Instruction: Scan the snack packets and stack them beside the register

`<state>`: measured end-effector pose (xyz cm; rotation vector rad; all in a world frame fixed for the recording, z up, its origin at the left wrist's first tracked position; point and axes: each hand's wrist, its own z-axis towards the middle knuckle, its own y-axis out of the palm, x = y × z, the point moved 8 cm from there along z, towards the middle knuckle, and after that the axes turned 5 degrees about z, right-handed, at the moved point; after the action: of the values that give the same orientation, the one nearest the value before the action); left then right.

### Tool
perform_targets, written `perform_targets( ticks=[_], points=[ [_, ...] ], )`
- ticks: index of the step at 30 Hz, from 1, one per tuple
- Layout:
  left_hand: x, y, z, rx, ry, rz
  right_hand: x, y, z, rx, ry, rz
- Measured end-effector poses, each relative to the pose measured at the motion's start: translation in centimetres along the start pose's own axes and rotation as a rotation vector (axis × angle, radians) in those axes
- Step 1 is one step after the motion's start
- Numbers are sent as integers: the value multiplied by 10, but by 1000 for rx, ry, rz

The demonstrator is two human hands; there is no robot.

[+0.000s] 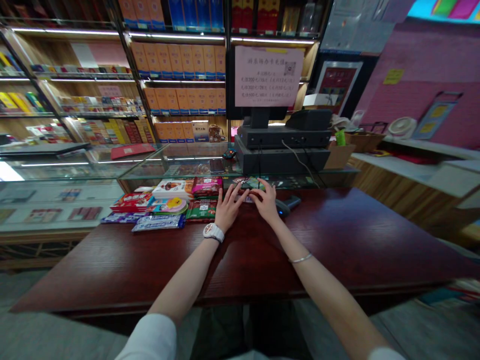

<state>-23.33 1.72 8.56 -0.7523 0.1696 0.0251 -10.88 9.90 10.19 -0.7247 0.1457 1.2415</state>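
Observation:
At the back of the dark red table [330, 240], my left hand [227, 207] lies palm down with its fingers spread. It wears a white watch [213, 232] at the wrist. My right hand [265, 201], with a thin bangle [301, 258] on the forearm, reaches to the same spot, its fingers bent but apart. The fingertips of both hands meet at small flat packets [255, 183], which they partly cover. Left of my left hand lie a green packet [201, 209], a dark pink packet [207, 186] and a white box [173, 188].
Red packets [132, 202], a round-edged colourful pack [167, 205] and blue-white packets [159, 223] lie at the left. A dark barcode scanner [288, 204] rests right of my right hand. Behind stand a glass counter [183, 150], a cash register [283, 154] with a paper sign [268, 77], and stocked shelves.

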Motion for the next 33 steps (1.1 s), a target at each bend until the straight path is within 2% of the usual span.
perform_targets(
  ticks=[5, 9, 15, 19, 24, 33],
  points=[
    [3, 6, -3, -12, 21, 1, 2, 4, -2, -21, 18, -10],
    [1, 7, -4, -31, 10, -23, -3, 5, -3, -64, -37, -106],
    [-11, 5, 2, -52, -82, -100, -24, 18, -12, -269, -234, -255],
    [-16, 4, 5, -73, -80, -150, -27, 32, -20, -354, -287, -271],
    [-12, 4, 5, -92, -39, -188, -21, 40, -24, -376, -269, -292],
    [-5, 4, 2, -107, 63, -174, -13, 39, -25, -366, -262, -212]
  ],
)
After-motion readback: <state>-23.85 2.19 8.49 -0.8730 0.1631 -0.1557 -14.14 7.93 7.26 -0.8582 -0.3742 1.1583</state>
